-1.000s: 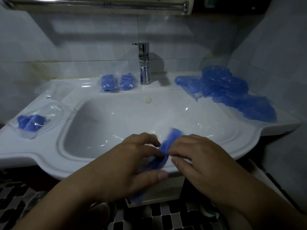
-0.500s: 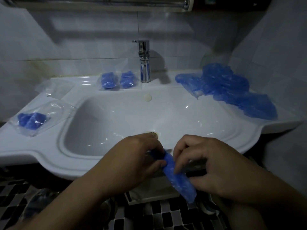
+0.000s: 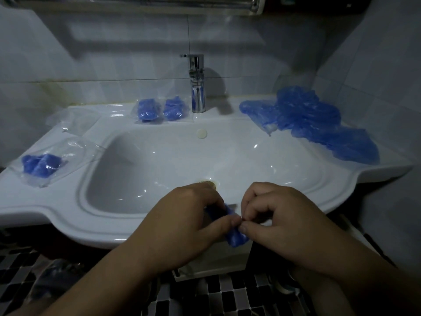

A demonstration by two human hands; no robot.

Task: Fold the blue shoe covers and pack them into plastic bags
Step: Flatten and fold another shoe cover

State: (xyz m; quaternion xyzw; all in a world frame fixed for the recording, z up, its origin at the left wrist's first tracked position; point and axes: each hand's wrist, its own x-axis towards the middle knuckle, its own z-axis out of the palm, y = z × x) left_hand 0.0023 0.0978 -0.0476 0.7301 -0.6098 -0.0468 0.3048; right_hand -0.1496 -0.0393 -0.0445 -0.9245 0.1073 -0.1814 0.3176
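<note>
Head view: both hands meet over the front rim of a white sink (image 3: 68, 221). The left hand (image 3: 182, 222) curls its fingers over the upper end of a rolled blue shoe cover (image 3: 235, 238), thumb pressed along its side. The right hand (image 3: 276, 216) pinches the same cover between thumb and forefinger, its other fingers bent above. The thumbs of the two hands touch. The cover slants down to the right between the hands, its lower end sticking out below them, just in front of the sink's edge.

On the sink's right ledge lies a loose pile (image 3: 315, 124) of unfolded blue covers, reaching from near the tap (image 3: 197, 87) to the right corner. On the back ledge, just left of the tap, two packed bags (image 3: 148, 110) sit side by side, each with a blue bundle inside. On the left ledge a third bag (image 3: 43, 164) holds blue covers at its near end. Behind it, towards the wall, lies a clear bag (image 3: 73, 120); I cannot tell whether anything is in it.

The drain (image 3: 210, 184) shows just beyond the left hand's knuckles. Black-and-white floor tiles (image 3: 227, 297) lie below.
</note>
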